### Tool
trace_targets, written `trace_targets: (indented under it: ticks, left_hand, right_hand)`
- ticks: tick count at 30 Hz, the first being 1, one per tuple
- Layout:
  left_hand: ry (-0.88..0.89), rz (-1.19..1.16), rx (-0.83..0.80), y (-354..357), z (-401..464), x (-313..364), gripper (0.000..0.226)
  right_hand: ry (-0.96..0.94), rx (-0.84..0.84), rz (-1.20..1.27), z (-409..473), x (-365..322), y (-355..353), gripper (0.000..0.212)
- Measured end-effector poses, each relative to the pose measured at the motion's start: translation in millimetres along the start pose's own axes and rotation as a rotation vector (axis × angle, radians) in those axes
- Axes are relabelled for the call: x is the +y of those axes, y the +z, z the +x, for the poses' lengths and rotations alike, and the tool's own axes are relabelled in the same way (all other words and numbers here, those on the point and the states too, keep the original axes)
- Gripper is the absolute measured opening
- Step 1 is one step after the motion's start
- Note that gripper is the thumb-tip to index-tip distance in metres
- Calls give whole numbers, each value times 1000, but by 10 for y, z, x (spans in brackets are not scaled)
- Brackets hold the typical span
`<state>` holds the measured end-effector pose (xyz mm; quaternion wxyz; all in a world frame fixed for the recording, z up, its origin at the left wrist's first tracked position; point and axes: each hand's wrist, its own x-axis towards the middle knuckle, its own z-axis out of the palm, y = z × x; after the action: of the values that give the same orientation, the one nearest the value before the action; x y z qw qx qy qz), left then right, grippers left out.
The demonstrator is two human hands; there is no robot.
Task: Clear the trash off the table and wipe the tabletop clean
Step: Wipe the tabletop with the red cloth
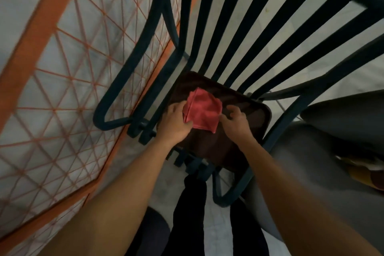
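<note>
Hands of a person reach down from above, each forming a grip on a folded red cloth [202, 111] held between them. Left hand [175, 121] curls its fingers around the cloth's left edge, the fabric bunched against the palm. Right hand [235, 119] pinches the cloth's lower right edge, thumb and fingers bent in close. Directly beneath both hands and the cloth lies a dark brown rectangular tray [209, 143] with rounded corners, resting on the seat of a dark teal metal slatted chair [245, 33]. Beyond the hands, the chair's long slats fan outward. Left of the left hand stands an orange frame strung with thin orange mesh [68, 81]. Below the forearms, the person's dark trouser legs [193, 214] show over a pale floor.
</note>
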<state>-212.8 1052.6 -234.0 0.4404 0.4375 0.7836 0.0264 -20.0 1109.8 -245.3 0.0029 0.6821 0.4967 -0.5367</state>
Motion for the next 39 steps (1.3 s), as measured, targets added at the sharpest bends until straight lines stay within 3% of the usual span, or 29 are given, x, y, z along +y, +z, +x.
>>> trace_targets:
  ticks: [10, 16, 20, 22, 25, 30, 35, 39]
  left_hand:
    - [91, 121, -45, 616, 1112, -86, 85]
    - [90, 123, 129, 897, 1293, -244, 74]
    - [63, -38, 170, 992, 1366, -270, 69]
    - [41, -113, 157, 994, 1413, -291, 54]
    - [13, -108, 118, 966, 1326, -299, 11]
    - [13, -178, 134, 832, 1008, -244, 7]
    - [3, -245, 213, 615, 536, -91, 5]
    - [52, -307, 258, 351, 66, 97, 11]
  right_hand:
    - [108, 20, -28, 1072, 285, 500, 63]
    - [142, 138, 49, 1327, 324, 718, 58]
    - [175, 193, 158, 1375, 350, 781, 52]
    - [208, 186, 184, 1350, 370, 763, 41]
    - [215, 163, 193, 1205, 393, 722, 11]
    - [141, 126, 224, 910, 308, 626, 36]
    - [51, 140, 312, 419, 149, 418, 32]
    - [18, 88, 396, -54, -33, 94, 51]
